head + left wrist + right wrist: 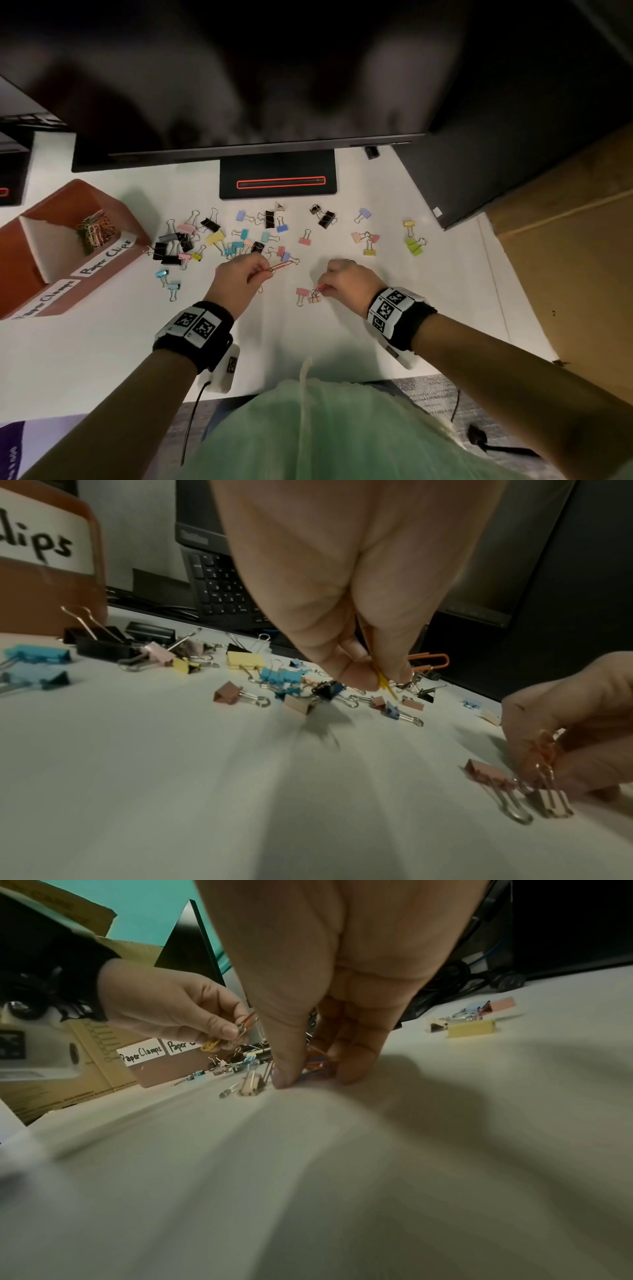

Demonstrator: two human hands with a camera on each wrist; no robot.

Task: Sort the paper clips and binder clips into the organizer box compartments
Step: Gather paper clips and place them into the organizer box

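Many coloured and black binder clips (219, 237) lie scattered over the white desk (102, 349). My left hand (239, 277) hovers above them and pinches an orange paper clip (281, 266) together with a yellow one (209, 1045). My right hand (346, 282) is down at the desk, its fingertips (286, 1079) pinching red and blue paper clips (315, 1066) beside a pink binder clip (302, 293) and a beige binder clip (553, 802). The brown organizer box (126, 212) stands at the left; its "Paper Clips" compartment holds several paper clips (94, 229).
A monitor with its black stand (278, 178) overhangs the back of the desk. A keyboard (222, 585) lies behind the clips. A cardboard box (575, 246) stands off the desk's right edge. The "Paper Clamps" label (48, 298) marks the box's nearer compartment.
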